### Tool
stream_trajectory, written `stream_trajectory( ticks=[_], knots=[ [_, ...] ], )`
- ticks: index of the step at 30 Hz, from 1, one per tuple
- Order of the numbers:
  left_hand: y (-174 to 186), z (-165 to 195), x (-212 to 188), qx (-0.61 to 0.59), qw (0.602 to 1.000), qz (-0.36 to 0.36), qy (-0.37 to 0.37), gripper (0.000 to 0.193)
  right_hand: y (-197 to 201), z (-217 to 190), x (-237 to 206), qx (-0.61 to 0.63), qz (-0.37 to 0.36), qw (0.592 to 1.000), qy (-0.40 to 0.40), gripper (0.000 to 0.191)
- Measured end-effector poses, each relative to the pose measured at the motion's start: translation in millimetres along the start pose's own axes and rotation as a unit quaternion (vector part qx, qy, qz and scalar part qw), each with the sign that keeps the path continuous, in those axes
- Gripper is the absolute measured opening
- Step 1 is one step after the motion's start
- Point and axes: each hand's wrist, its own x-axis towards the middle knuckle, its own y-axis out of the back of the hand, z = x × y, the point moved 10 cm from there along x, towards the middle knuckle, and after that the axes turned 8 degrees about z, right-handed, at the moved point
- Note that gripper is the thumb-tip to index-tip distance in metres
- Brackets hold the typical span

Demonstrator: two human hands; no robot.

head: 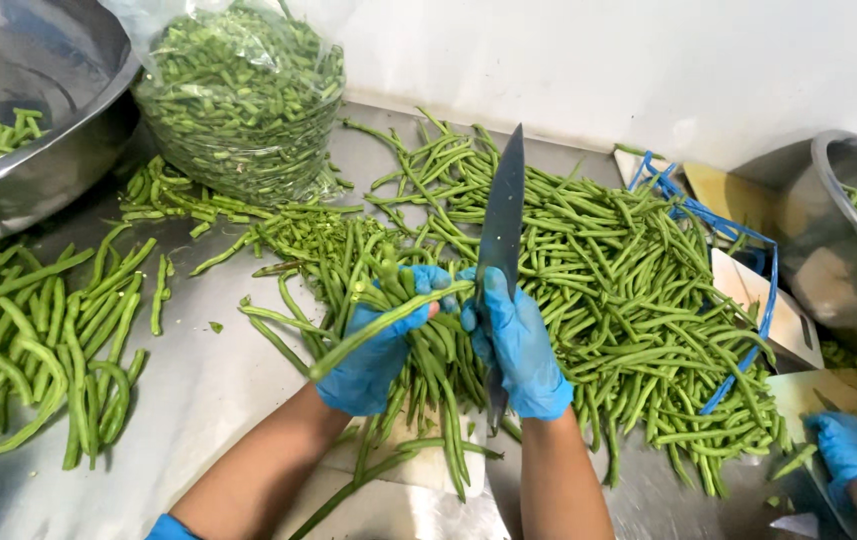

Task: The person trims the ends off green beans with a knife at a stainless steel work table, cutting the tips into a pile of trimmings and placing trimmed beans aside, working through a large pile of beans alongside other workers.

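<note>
Head view shows a shiny metal bowl [18, 130] with cut beans, left of the clear bag [243, 95] stuffed with green bits. Below the bag, the left hand [378, 345] in a blue glove has its grip closed on one long bean [388, 320]. Just beside it, the right hand [513, 345] grips a dark knife [501, 220], blade up. Smooth beans [628, 300] pile on the grey worktop [198, 390].

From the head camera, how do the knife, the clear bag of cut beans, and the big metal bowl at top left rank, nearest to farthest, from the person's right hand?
1. Knife: held in the right hand, blade pointing up.
2. Clear bag of cut beans: up and to the left, past the bean pile.
3. Big metal bowl: farthest, at the top left corner, beyond the bag.
</note>
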Motion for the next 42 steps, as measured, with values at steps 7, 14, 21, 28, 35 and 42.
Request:
stream_trajectory(
  ticks=[7,14,21,28,35,42],
  knots=[
    [9,-14,9,-0.096,0.993,0.019,0.061,0.029,-5,10,-8,0.005,-0.01,1.0,-0.014,0.043],
    [24,-10,23,0.038,0.995,0.066,0.07,0.03,-6,-16,-17,-0.265,-0.035,0.95,0.159,0.036],
    [13,-28,19,0.373,0.922,-0.098,0.041,0.048,34,-26,-2,-0.131,0.014,0.987,0.09,0.044],
    [177,96,-41,0.708,0.691,0.144,0.02,0.051,96,-65,-7,-0.037,0.089,0.99,0.105,0.046],
    [279,244,-149,0.836,0.338,0.417,0.117,0.063,113,-54,1,-0.099,0.127,0.985,0.067,0.046],
    [150,189,-119,0.878,0.34,0.285,-0.179,0.062,106,-48,-7,-0.089,0.155,0.983,0.043,0.036]
  ],
)
